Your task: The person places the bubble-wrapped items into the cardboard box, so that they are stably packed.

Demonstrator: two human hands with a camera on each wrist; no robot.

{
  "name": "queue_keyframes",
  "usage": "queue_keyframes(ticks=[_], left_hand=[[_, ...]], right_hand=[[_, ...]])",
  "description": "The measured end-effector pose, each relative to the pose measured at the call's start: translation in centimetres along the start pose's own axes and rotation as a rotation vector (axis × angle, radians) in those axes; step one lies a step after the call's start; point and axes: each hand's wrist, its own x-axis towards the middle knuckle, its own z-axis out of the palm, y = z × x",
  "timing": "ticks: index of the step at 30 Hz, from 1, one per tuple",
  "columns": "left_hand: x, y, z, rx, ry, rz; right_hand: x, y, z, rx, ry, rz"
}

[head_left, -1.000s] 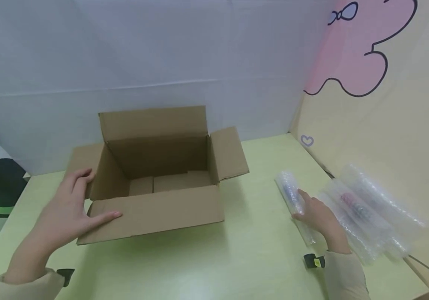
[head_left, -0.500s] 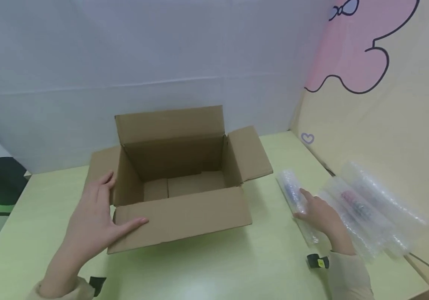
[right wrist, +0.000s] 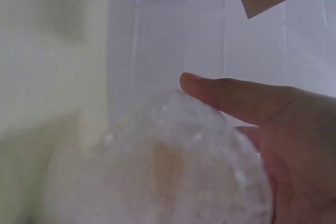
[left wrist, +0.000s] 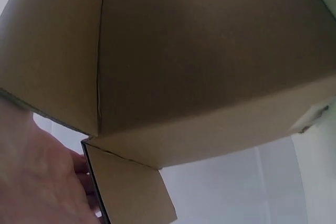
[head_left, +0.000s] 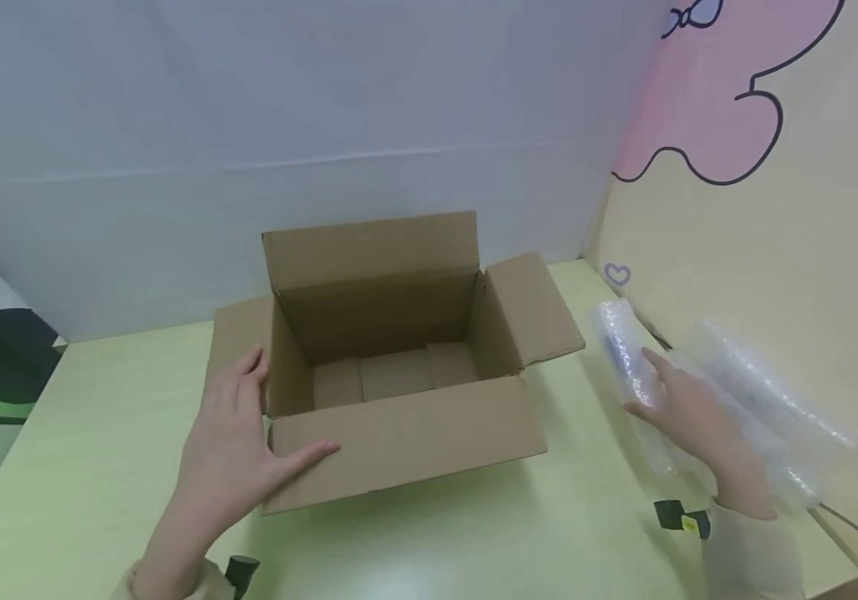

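Now the cardboard box (head_left: 384,321) has slid rightward across the table (head_left: 99,417), and the bubble-wrapped roll (head_left: 627,350) has shifted the same way, closing in on the other wrapped packages (head_left: 774,400) near the side wall (head_left: 699,250). By our judgement, this brings the box more squarely before the person, while the roll's own shift keeps it out of the box's way. The roll is outside the box, where we see only the bottom panels.

The left hand (head_left: 230,450) grips the box's near left corner, its thumb stretched over the front flap (head_left: 429,433) and its fingers bent over the left flap (head_left: 237,329). The right hand (head_left: 699,417) holds the roll from its right side, thumb and forefinger parted across the wrap. The right wrist view is blurred, so we cannot be sure whether the roll rests on the table or is slightly raised.

The box thus stands between the hands, with the roll just beside its right flap (head_left: 534,308); we find the other packages beyond the right hand, partly hidden by it.
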Motion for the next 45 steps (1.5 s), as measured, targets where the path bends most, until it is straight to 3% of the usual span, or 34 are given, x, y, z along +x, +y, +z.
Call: queue_keyframes(ticks=[5, 8, 11, 16, 20, 24, 27, 34, 45], left_hand=[[-0.1, 1.4, 0.3, -0.019, -0.02, -0.037], [-0.2, 2.1, 0.4, -0.024, -0.028, -0.049], [-0.2, 2.5, 0.6, -0.028, -0.032, -0.055], [-0.4, 2.4, 0.4, -0.083, -0.063, -0.082], [-0.5, 2.1, 0.1, -0.135, -0.085, -0.093], [-0.6, 1.8, 0.1, -0.193, -0.099, -0.101], [-0.9, 1.6, 0.4, -0.235, -0.103, -0.114], [-1.4, 1.7, 0.7, -0.294, -0.09, -0.134], [-1.7, 2.2, 1.8, -0.286, -0.019, -0.102]], right_hand=[[-0.4, -0.6, -4.7, -0.035, 0.02, 0.03], [-0.6, -1.5, -7.8, -0.071, 0.075, 0.042], [-0.6, -3.2, -10.9, -0.1, 0.155, 0.003], [0.6, -7.6, -14.7, -0.143, 0.257, -0.236], [2.8, -11.8, -16.1, -0.139, 0.2, -0.484], [5.3, -15.6, -15.7, -0.161, 0.089, -0.68], [7.0, -18.2, -14.7, -0.18, -0.023, -0.762], [9.9, -23.1, -12.0, -0.237, -0.271, -0.816], [12.1, -26.3, -7.7, -0.487, -0.488, -0.831]])
